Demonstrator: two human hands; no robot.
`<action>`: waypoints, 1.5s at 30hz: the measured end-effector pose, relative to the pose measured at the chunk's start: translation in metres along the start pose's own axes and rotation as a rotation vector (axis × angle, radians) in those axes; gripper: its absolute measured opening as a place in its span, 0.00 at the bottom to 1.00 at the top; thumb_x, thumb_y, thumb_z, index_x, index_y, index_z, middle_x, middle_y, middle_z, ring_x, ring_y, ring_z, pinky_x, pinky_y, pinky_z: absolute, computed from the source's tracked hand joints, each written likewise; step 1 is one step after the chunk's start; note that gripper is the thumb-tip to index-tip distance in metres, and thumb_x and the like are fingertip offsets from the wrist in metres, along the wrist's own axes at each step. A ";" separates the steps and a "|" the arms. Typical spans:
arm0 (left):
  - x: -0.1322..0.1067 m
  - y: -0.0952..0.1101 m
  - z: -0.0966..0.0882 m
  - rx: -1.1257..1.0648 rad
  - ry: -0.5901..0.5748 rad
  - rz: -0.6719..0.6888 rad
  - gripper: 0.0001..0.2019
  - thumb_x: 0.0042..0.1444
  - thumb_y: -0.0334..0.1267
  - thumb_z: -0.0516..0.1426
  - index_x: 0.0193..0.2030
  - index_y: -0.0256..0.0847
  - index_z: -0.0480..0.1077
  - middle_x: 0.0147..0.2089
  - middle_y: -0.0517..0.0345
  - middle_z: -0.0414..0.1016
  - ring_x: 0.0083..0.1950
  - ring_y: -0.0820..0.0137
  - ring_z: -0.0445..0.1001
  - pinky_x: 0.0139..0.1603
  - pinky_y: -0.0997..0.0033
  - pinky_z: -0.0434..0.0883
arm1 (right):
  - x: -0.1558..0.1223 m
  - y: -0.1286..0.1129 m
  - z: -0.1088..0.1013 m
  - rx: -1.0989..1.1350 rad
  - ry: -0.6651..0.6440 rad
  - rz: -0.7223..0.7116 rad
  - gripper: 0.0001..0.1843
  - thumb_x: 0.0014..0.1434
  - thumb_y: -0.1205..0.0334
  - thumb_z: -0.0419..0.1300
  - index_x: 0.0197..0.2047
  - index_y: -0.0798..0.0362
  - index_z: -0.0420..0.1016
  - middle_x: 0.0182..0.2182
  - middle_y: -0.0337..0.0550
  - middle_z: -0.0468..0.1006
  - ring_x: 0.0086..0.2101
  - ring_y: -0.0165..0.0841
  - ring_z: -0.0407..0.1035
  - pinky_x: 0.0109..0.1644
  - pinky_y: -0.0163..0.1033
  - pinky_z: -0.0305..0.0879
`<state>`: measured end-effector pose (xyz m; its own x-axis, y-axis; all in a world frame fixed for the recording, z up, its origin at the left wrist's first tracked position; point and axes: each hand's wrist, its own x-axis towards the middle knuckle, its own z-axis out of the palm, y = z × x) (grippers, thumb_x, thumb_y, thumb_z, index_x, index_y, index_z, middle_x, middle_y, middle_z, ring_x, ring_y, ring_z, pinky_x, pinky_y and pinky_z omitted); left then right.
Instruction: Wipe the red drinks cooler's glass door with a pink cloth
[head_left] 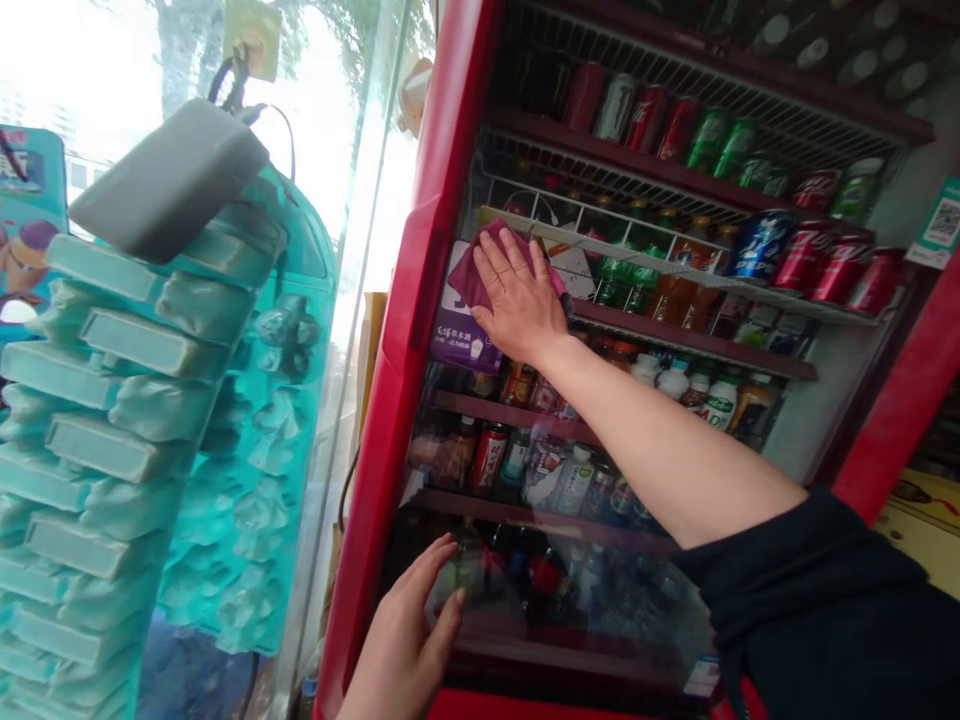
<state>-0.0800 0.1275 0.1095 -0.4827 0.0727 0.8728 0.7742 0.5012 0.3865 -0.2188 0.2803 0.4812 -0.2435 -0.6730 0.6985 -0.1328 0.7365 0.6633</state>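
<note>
My right hand lies flat over a dark maroon cloth, holding it against the glass door of a red drinks fridge. The cloth's edge shows to the left of the fingers and a pink part to their right. Beneath it, a purple and white sticker is partly covered. Lower down, my left hand is raised in front of the door's lower left part, thumb and fingers apart, with nothing in it. I cannot tell whether it touches the glass.
Behind the glass, wire shelves hold several cans and bottles. At left stands a turquoise moulded figure, with a grey box-shaped thing at its top. A QR-code label is at the far right.
</note>
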 end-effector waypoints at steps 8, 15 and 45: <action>-0.007 -0.002 0.002 0.026 -0.011 0.069 0.18 0.74 0.39 0.56 0.67 0.43 0.70 0.65 0.54 0.80 0.64 0.72 0.80 0.62 0.75 0.75 | -0.059 -0.081 0.018 0.010 -0.074 -0.098 0.45 0.74 0.44 0.60 0.83 0.61 0.56 0.82 0.47 0.45 0.81 0.50 0.36 0.84 0.64 0.22; -0.019 -0.017 0.003 0.031 -0.005 0.130 0.19 0.74 0.40 0.57 0.69 0.44 0.65 0.64 0.54 0.81 0.64 0.73 0.80 0.63 0.79 0.73 | -0.092 -0.035 0.004 0.012 -0.125 -0.303 0.47 0.73 0.41 0.62 0.84 0.58 0.54 0.82 0.43 0.45 0.81 0.45 0.39 0.85 0.59 0.25; 0.013 0.001 0.021 0.087 0.010 0.133 0.23 0.75 0.40 0.56 0.73 0.43 0.63 0.68 0.50 0.78 0.68 0.68 0.77 0.64 0.72 0.75 | -0.151 0.049 -0.022 -0.113 0.041 0.305 0.43 0.74 0.51 0.56 0.84 0.62 0.52 0.82 0.51 0.46 0.81 0.50 0.36 0.83 0.66 0.30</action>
<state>-0.0941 0.1471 0.1145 -0.3738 0.1349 0.9177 0.7925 0.5605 0.2404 -0.1674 0.4161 0.4144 -0.2160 -0.4260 0.8786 0.0486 0.8940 0.4455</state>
